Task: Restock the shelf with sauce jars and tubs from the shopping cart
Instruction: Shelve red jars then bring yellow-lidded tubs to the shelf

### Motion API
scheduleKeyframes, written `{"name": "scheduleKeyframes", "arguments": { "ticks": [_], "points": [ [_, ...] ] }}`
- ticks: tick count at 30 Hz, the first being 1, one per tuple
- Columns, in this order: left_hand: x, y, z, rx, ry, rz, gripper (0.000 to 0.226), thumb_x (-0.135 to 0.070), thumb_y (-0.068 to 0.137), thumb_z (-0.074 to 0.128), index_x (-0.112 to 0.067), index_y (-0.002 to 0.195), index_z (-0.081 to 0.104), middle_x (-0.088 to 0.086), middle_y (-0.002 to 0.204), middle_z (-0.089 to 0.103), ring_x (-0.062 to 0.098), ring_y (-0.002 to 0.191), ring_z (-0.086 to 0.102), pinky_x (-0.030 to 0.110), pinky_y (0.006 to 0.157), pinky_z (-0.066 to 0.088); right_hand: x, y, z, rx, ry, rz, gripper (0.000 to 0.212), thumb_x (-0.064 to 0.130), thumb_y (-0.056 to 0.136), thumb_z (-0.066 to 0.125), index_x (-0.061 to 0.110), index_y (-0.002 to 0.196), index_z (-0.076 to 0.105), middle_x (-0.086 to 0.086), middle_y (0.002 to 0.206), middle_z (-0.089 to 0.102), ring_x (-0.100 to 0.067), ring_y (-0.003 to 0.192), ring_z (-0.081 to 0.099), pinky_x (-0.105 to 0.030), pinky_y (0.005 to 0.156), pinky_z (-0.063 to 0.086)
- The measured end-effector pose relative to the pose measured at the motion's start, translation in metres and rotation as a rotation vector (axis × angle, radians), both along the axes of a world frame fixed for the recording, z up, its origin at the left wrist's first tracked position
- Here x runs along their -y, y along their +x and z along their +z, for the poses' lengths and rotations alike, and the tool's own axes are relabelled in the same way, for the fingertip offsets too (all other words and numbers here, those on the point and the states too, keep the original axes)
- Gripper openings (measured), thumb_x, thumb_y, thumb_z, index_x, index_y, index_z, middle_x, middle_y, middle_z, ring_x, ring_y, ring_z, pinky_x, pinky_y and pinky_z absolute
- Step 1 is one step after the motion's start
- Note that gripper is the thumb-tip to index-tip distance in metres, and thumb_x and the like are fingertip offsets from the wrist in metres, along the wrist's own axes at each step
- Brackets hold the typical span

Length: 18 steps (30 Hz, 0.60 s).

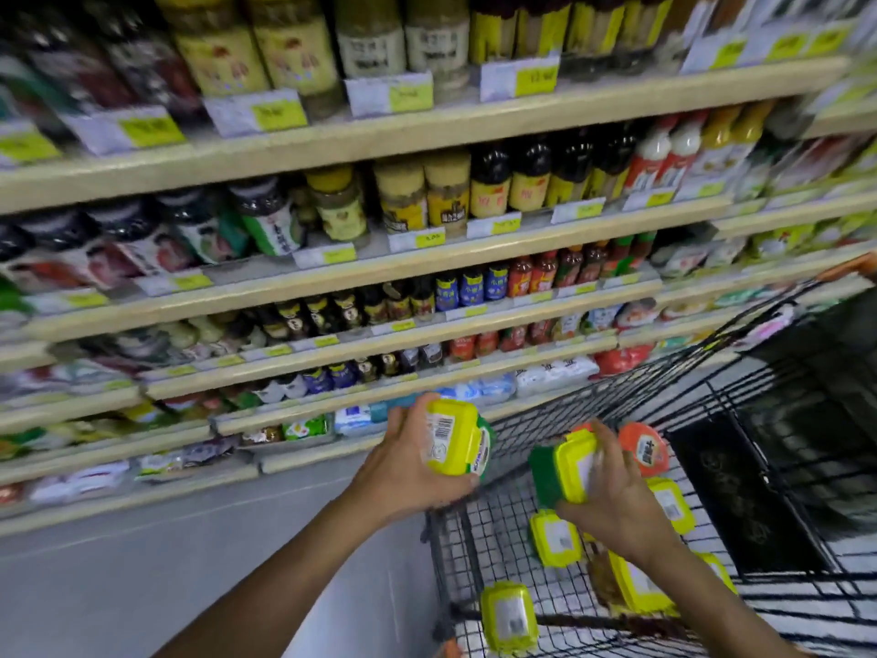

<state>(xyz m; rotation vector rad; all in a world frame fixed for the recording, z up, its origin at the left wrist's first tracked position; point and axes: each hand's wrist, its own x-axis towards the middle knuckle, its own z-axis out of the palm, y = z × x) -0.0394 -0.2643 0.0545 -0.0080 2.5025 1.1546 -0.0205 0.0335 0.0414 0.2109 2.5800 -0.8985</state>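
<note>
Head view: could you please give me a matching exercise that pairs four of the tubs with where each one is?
Things:
1. left-hand tub
2. right-hand tub
3. orange-lidded tub
4. nearest yellow-lidded tub

Places:
a. on the wire floor of the shopping cart, at its near left corner
b. held above the loose tubs in the cart
c. in the cart, just beyond the right hand
d. held up by the cart's left rim, toward the shelves

Pairs: 1-d, 2-b, 3-c, 4-a.
</note>
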Motion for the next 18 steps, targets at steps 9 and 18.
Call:
{"name": "scheduleKeyframes", "arguments": {
  "ticks": [9,18],
  "points": [
    [0.137,0.075,0.062,-0.191,0.260,0.377,0.112,-0.061,0.052,0.085,-0.044,0.148,0.030,-0.006,0.138,0.037,0.008,0.125,0.050,0.038,0.104,0.051,0.119,0.003,0.096,-0.149,-0.033,0.161,0.119,0.045,0.068,0.083,0.049,0.154,0.000,0.002,0.164,0.016,-0.035,0.143,0.034,-0.049,0.093,0.049],
    [0.300,0.220,0.122,-0.383,0.184,0.622,0.096,-0.062,0.052,0.082,-0.057,0.135,0.033,-0.007,0.133,0.044,0.006,0.114,0.056,0.037,0.102,0.051,0.290,0.069,0.173,-0.298,-0.115,0.367,0.118,0.042,0.069,0.087,0.045,0.155,0.007,0.000,0.163,0.023,-0.029,0.139,0.041,-0.048,0.098,0.047]
  ]
}}
